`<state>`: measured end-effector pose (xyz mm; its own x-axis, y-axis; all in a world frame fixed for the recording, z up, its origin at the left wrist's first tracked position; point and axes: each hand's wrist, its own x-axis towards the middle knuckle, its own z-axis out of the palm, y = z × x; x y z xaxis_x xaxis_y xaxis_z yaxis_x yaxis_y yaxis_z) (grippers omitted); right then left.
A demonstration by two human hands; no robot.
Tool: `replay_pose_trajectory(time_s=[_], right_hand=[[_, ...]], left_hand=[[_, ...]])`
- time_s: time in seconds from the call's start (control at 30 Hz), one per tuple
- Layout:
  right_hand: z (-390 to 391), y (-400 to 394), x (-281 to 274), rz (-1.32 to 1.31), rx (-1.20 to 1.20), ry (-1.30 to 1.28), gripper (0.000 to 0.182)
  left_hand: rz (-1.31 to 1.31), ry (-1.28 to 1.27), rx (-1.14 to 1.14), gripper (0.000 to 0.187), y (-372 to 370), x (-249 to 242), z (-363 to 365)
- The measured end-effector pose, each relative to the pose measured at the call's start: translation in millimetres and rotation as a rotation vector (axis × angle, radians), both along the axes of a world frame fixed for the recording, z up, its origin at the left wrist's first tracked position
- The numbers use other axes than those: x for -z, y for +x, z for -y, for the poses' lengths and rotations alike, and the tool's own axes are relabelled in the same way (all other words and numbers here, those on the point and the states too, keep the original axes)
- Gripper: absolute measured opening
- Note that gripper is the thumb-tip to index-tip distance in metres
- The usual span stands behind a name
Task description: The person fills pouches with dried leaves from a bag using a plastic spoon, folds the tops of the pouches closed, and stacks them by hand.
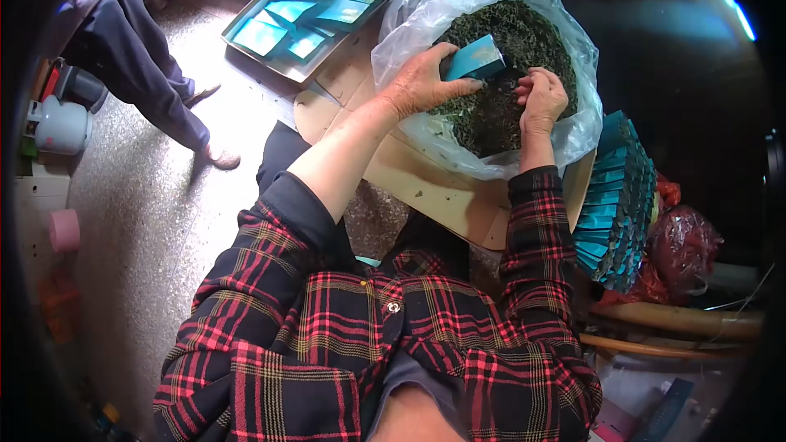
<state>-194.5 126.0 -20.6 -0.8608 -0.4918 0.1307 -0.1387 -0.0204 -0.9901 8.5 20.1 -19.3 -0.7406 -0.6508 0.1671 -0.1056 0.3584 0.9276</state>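
My left hand [424, 82] grips a small teal paper box [476, 58] between thumb and fingers, tilted over dried dark-green leaves [536, 29] that look like tea. Just right of the box, my right hand [544, 102] hovers at the leaves with its fingers curled together. Whatever those fingers hold, if anything, is too small to make out. The leaves fill a clear plastic bag [583, 61] whose rim is folded outward. Beneath the bag is a cardboard box [430, 187] with its flaps spread.
At the upper left, a tray [304, 75] carries several teal packets [342, 10]. A tall bundle of folded teal boxes [616, 196] stands at right, beside a red plastic bag [684, 247]. Another person's legs [147, 57] are on the left.
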Motion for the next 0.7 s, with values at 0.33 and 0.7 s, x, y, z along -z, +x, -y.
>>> replay_pose_trajectory(time_s=[0.33,0.7], right_hand=[[-23,0,-33,0.085,-0.122,-0.213,0.016],[-28,-3,-39,0.07,-0.36,-0.117,0.015]], left_hand=[[0.054,-0.102,-0.016,0.067,-7,11,-3],[0.113,-0.21,-0.057,0.067,-7,10,-6]])
